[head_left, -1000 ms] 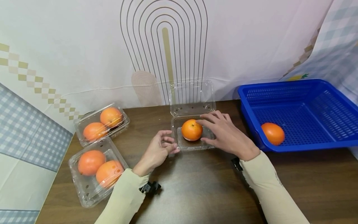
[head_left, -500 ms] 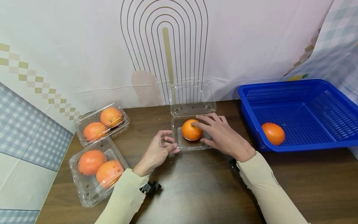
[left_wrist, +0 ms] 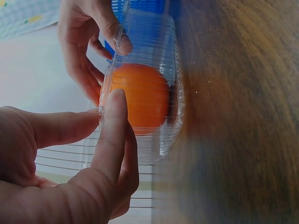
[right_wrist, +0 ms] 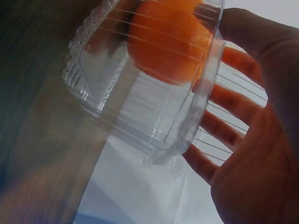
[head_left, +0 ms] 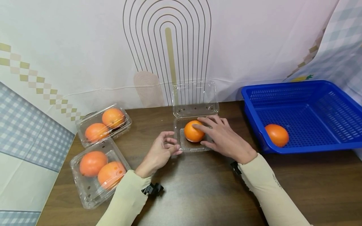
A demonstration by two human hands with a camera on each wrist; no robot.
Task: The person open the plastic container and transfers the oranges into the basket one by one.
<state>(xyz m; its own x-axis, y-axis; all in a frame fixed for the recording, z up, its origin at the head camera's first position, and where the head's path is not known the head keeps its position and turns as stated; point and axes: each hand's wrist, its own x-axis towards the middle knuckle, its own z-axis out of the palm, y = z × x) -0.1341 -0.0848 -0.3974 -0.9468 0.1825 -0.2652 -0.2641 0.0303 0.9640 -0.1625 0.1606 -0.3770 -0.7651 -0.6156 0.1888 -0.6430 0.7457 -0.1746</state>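
Note:
In the head view, a clear plastic clamshell container [head_left: 183, 147] stands at the middle of the table. Its lid [head_left: 195, 99] is raised against the backdrop. One orange [head_left: 191, 133] sits in the base. My left hand [head_left: 158, 153] pinches the near left corner of the rim between thumb and fingers, seen close up in the left wrist view. Over the right side of the base reaches my right hand [head_left: 227, 139], fingers spread, with the index fingertip on top of the orange. In the right wrist view, the right thumb [right_wrist: 243, 30] extends over the rim towards the orange [right_wrist: 163, 44].
A blue plastic basket [head_left: 253, 125] with one orange [head_left: 276, 135] stands at the right. At the left are two more clear containers, a far one [head_left: 127, 123] and a near one [head_left: 82, 193], each with two oranges. A printed cloth backdrop [head_left: 243, 47] rises behind the table.
My right hand has shifted slightly left, its index fingertip coming onto the top of the orange. The left hand stays at the container's corner, and the container and orange keep their place.

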